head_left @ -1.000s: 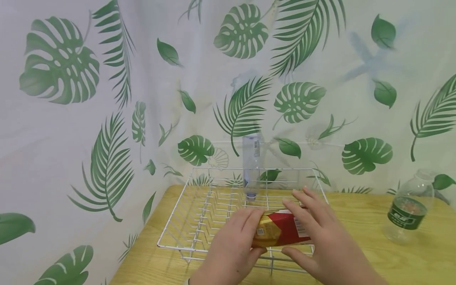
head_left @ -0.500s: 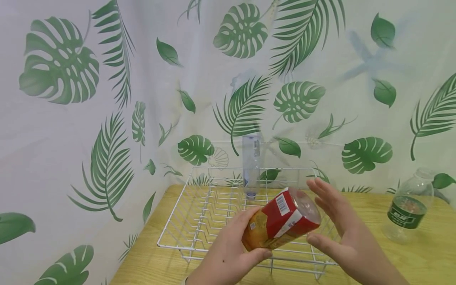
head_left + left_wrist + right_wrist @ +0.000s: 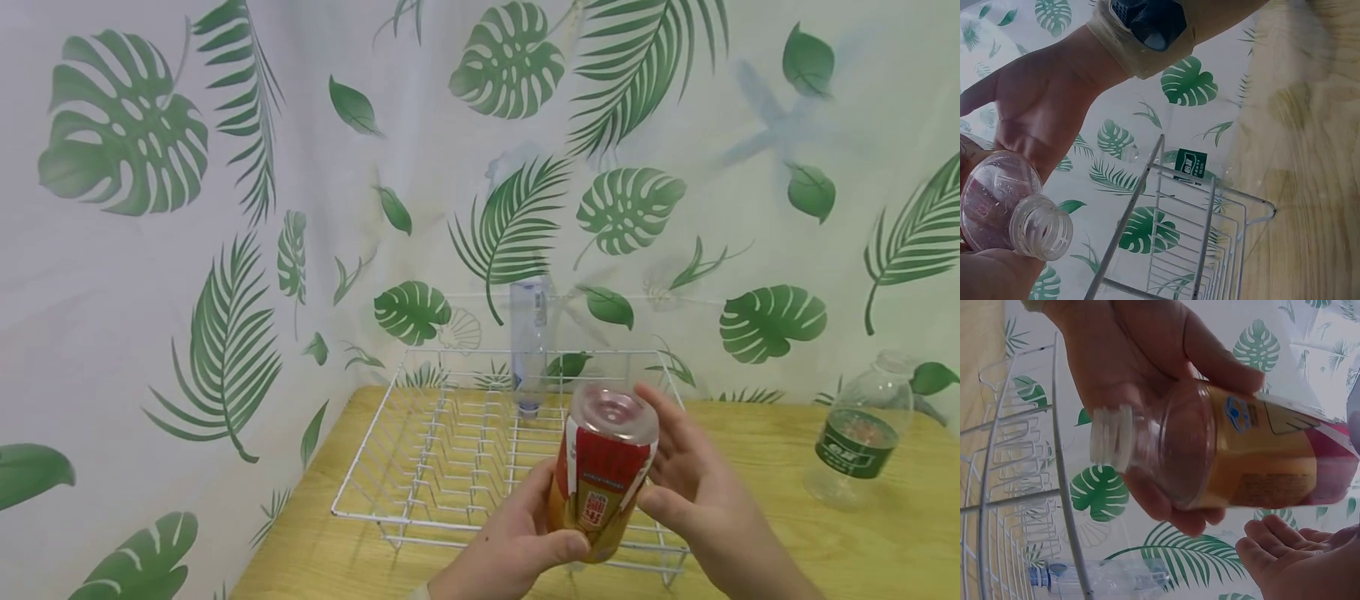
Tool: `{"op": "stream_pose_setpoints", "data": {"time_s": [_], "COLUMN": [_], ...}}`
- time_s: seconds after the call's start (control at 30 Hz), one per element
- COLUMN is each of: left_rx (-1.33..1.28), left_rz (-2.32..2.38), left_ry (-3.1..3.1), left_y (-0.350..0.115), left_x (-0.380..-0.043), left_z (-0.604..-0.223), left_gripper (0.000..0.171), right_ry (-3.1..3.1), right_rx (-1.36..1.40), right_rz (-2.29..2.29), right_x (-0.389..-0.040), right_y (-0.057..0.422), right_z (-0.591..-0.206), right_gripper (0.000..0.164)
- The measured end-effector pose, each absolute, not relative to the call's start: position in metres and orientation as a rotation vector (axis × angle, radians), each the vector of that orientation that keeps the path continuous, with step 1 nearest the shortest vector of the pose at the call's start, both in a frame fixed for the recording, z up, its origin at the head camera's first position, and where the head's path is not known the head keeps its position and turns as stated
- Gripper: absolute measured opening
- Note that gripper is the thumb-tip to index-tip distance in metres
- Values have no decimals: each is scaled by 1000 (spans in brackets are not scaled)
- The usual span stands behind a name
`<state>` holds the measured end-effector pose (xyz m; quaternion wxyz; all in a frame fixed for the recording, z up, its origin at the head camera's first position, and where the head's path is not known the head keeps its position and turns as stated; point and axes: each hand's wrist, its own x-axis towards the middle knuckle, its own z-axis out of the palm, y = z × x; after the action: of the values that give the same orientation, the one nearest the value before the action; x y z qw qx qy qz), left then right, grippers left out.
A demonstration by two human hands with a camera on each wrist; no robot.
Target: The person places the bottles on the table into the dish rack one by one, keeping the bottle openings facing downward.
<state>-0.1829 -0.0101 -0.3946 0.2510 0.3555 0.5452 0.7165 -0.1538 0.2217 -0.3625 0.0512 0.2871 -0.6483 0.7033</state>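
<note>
A clear plastic bottle with a red-and-gold wrap point(image 3: 603, 479) is held, base up, at the frame's lower centre-right. The left hand point(image 3: 517, 537) curls fingers and thumb round its gold part; the right hand point(image 3: 708, 492) has extended fingers beside it, contact unclear. A white wire rack point(image 3: 420, 522) fills lower centre, a slim clear bottle point(image 3: 529, 350) neck-down at its far side. Lower right, a green-labelled clear bottle point(image 3: 858, 442) stands on the yellow wooden table point(image 3: 885, 550).

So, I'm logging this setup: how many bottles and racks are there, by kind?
Bottles: 3 (clear plastic bottle with red-and-gold label, clear plastic bottle with blue cap, clear plastic bottle with green label)
Racks: 1 (white wire rack)
Total: 4
</note>
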Motion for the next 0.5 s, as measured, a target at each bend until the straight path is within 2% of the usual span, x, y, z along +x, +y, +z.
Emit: {"op": "stream_pose_setpoints", "data": {"time_s": [0.23,0.5], "left_rx": [948,876], "left_rz": [2011,1943], "left_ry": [1414,1597], "left_y": [-3,-1], "left_x": [-180,-181], "left_z": [-403,-401], "left_gripper": [58,60], "right_ry": [-2017,-2046], "right_rx": [787,687], "right_rz": [2152,2090], "right_x": [-148,-149], "right_y": [210,208], "right_z": [-360,-366], "right_gripper": [76,64]}}
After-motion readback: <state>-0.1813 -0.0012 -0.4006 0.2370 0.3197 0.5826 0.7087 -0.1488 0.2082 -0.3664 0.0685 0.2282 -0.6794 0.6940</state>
